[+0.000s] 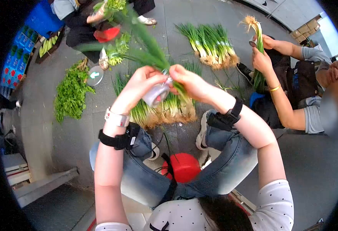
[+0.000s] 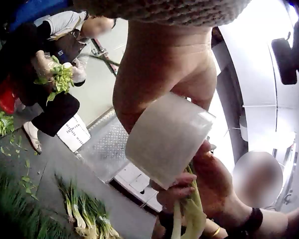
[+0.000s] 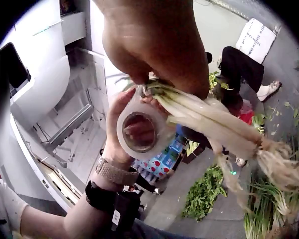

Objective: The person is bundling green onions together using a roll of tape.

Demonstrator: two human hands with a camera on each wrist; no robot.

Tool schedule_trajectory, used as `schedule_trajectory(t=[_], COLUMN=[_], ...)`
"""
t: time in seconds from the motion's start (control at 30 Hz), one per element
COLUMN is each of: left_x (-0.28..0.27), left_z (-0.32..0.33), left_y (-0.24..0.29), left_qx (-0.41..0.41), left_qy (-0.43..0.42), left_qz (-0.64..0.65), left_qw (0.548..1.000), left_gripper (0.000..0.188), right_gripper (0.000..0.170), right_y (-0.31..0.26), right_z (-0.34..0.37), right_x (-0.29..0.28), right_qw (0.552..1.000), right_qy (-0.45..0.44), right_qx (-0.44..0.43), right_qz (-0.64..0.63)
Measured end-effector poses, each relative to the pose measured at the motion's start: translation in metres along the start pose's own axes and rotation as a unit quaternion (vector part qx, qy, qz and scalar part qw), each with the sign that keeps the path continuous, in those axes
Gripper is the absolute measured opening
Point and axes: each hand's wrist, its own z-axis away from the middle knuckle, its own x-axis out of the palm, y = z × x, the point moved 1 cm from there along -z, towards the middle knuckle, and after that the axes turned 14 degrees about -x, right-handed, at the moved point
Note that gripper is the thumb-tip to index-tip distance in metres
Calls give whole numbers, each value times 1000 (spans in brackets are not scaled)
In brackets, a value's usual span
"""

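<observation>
In the head view the left hand (image 1: 144,82) grips a wide roll of clear tape (image 1: 156,96), and its fingers show through the core of the roll (image 3: 123,142) in the right wrist view. Touching distance away, the right hand (image 1: 192,84) pinches a bunch of green onions (image 1: 148,42) around its middle, green tops pointing up and away. White stems (image 3: 209,119) and stringy roots (image 3: 284,167) hang from the right hand (image 3: 154,50) in the right wrist view. A strip of tape meets the bunch between both hands.
More green onions (image 1: 169,111) lie on the floor below the hands, another group (image 1: 211,46) beyond. Leafy greens (image 1: 73,92) lie at left. A red round object (image 1: 182,167) sits between the legs. At right a seated person (image 1: 292,81) holds onions; another handles greens at top left.
</observation>
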Motion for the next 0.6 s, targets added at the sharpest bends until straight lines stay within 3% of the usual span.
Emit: schedule_trajectory(t=[0.07, 0.17, 0.27, 0.6], left_x=[-3, -1, -8, -10], left_z=[-2, 5, 15, 27], left_y=[-6, -1, 10, 21], left_qx=[8, 54, 13, 13], left_qy=[-8, 13, -22, -66], left_qz=[-2, -4, 6, 58], left_qw=[1000, 998, 1000, 996], left_gripper=[28, 29, 18, 18], right_gripper=[33, 33, 39, 46], right_y=[-5, -23, -34, -47], right_z=[3, 8, 9, 14], right_x=[0, 12, 16, 26], right_qw=[993, 979, 949, 910], right_qy=[21, 36, -17, -52], right_qx=[26, 82, 117, 138], right_qz=[-113, -183, -292, -388])
